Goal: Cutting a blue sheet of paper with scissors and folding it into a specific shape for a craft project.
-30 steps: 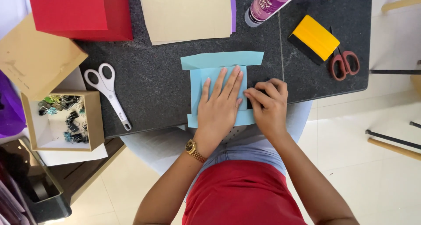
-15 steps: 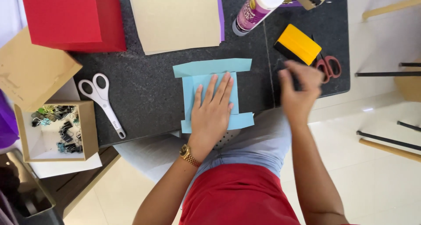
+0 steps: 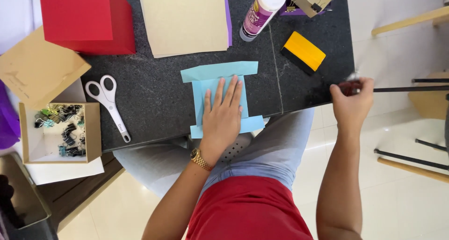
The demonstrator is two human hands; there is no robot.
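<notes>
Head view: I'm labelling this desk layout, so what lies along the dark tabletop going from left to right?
Open box of binder clips → white-handled scissors → left hand flat on the folded blue paper → yellow-and-black scraper → right hand at the table's right edge, gripping something reddish and blurred.

A white glue bottle (image 3: 262, 10) with a purple label stands beyond both grips; an open cardboard box (image 3: 61, 132) of clips sits far left.
</notes>
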